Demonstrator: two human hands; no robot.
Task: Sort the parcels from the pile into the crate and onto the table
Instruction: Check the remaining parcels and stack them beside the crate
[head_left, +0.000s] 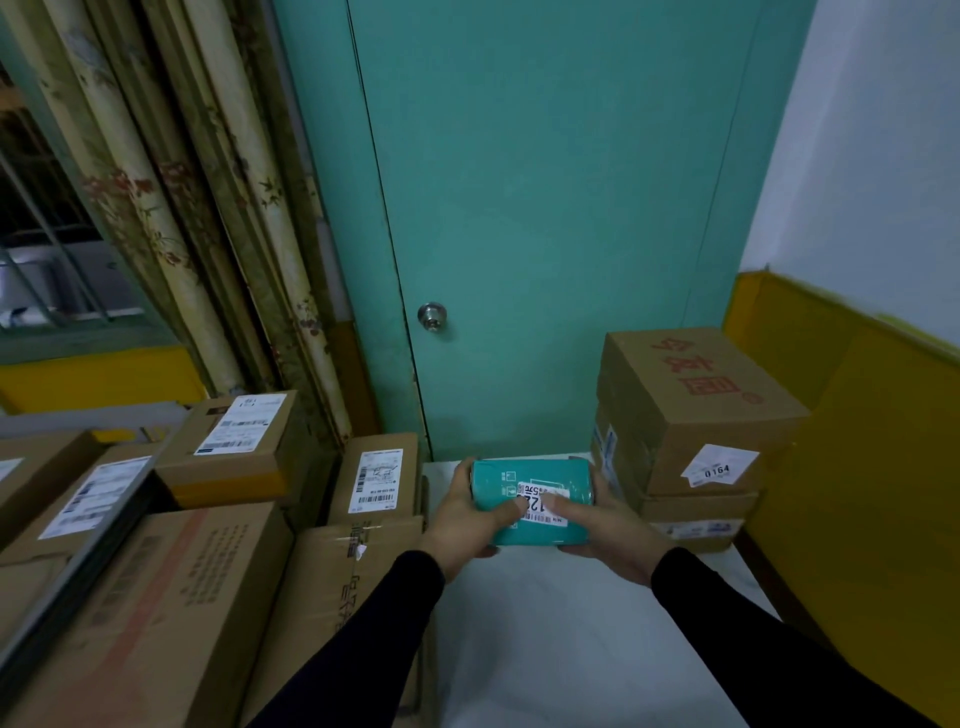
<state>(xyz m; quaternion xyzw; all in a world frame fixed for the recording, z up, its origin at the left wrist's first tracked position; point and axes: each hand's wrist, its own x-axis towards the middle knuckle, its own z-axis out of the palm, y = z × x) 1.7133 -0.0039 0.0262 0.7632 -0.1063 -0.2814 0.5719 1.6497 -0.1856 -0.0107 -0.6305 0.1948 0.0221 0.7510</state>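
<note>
Both hands clamp teal parcel (532, 501): left hand (470, 519), right hand (602, 535) at its ends. Long axis spans between them; table (571, 649) directly beneath.

Two forearms in view from the lower edge of frame. Both wear long, close-fitting black sleeves, plain, with no print, logo or stripe visible. Left sleeve (358, 623) ends at the wrist in a simple edge with no separate cuff band discernible; right sleeve (753, 618) ends the same way. Fabric looks matte and smooth, with faint soft folds along the forearms. Left hand (470, 525) and right hand (605, 535) are bare: no gloves. No rings, watch or bracelet can be made out. Nails short. Rest of the person is out of frame.
</note>
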